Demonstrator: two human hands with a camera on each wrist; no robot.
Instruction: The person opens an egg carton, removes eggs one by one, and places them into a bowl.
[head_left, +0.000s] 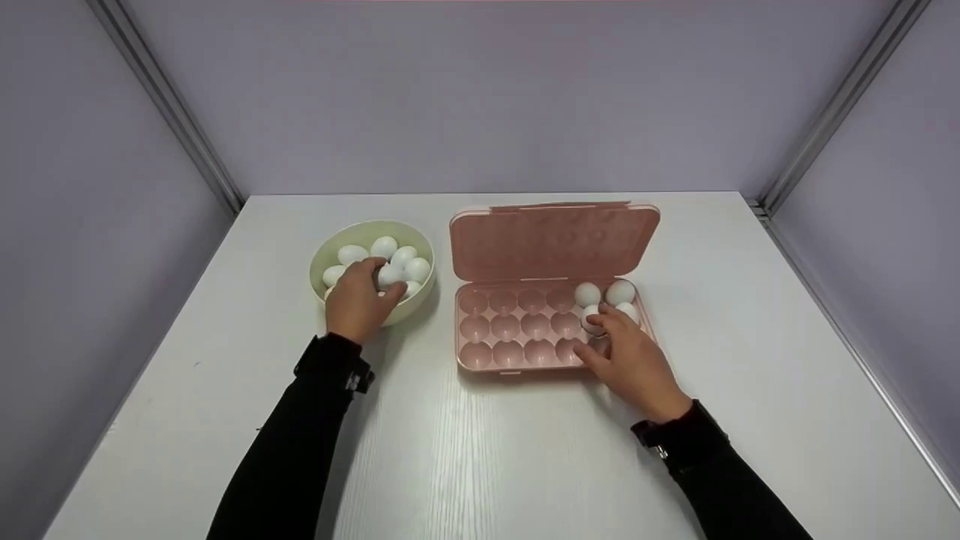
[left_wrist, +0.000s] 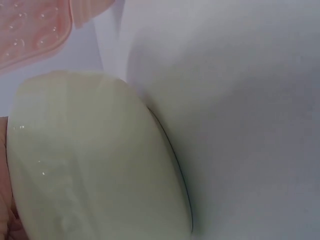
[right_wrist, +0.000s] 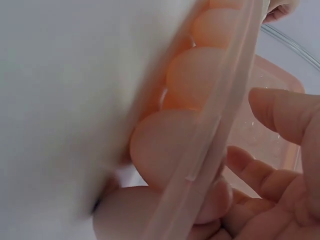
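Note:
On the left, my left hand (head_left: pixel 360 300) reaches into a pale green bowl (head_left: pixel 324 251) of white eggs. Its thumb and fingers close around one egg (head_left: pixel 390 276); in the left wrist view the bowl (left_wrist: pixel 95 155) hides most of this hand. A pink egg carton (head_left: pixel 521 367) lies with its lid raised, and several white eggs stand in its right end. My right hand (head_left: pixel 634 364) is over that end, its fingertips at an egg (head_left: pixel 591 321) seated in the carton. Thumb and fingers are spread apart in the right wrist view, where the carton's edge (right_wrist: pixel 220 135) crosses in front.
The carton's lid (head_left: pixel 555 244) stands up along its back edge. Several cells in the left and middle of the carton hold no egg. Both objects sit on a white table (head_left: pixel 450 450), with pale panels (head_left: pixel 480 97) behind and at the sides.

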